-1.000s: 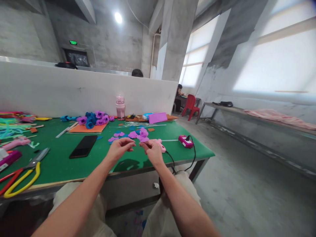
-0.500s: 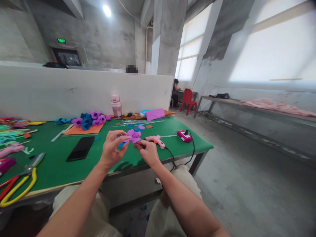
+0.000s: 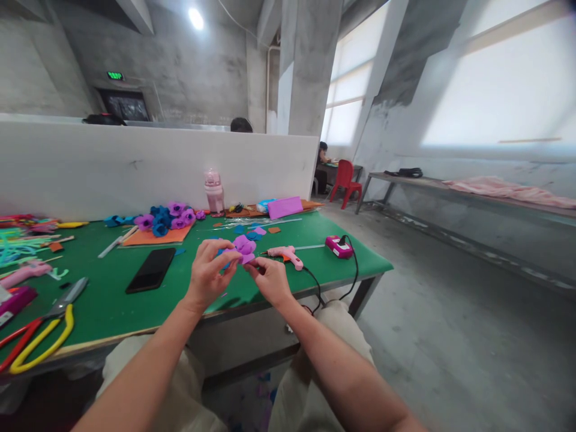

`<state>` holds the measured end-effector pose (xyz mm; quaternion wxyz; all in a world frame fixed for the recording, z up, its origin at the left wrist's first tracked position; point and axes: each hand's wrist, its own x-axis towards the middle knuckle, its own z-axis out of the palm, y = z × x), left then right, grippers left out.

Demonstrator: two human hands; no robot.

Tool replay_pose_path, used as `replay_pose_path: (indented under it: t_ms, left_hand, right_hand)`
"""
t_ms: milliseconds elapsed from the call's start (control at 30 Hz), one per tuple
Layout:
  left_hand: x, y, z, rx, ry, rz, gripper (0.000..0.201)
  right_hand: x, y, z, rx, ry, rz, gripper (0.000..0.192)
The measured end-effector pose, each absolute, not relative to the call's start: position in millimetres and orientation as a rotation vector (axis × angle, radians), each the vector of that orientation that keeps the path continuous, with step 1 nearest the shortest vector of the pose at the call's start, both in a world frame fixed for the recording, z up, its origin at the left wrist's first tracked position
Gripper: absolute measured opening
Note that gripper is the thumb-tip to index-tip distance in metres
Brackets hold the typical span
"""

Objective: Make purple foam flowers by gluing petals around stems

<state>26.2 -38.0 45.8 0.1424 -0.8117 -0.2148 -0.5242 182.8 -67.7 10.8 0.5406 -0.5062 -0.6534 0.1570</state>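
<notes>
Between my hands, above the green table (image 3: 252,282), is a purple paper flower (image 3: 245,245) with cupped petals. My left hand (image 3: 210,270) pinches it from the left side with thumb and fingers. On the flower's lower right edge, my right hand (image 3: 270,279) closes its thumb and fingertips on a petal. A pink glue gun (image 3: 288,255) lies on the table just beyond my right hand, its cord trailing off the front edge. Blue, purple and orange paper scraps (image 3: 258,231) lie behind the flower.
To the left are a black phone (image 3: 150,270), shears (image 3: 58,312) with red and yellow handles, and finished purple and blue flowers (image 3: 164,219) on orange paper. A pink bottle (image 3: 214,192) stands against the white partition (image 3: 157,162). At right sits a magenta power box (image 3: 338,246).
The view has shifted slightly, so the scene sits a little further right. Both hands stay on the flower; the left fingers have moved slightly closer to the right hand.
</notes>
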Motion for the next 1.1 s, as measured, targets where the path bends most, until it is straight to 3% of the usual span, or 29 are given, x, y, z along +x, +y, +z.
replay_pose_path:
  t_ms: [567,1100]
  left_hand:
    - [24.8,-46.8,47.9,-2.202,-0.489,-1.493,0.028]
    - [22.1,-45.2,46.0,-2.247,-0.522,-1.414,0.021]
  right_hand:
    - [183.5,-72.9,11.9,-1.046,-1.473,0.368,0.027]
    - [184.6,-70.4,11.0,-1.117,-1.522,0.296,0.028]
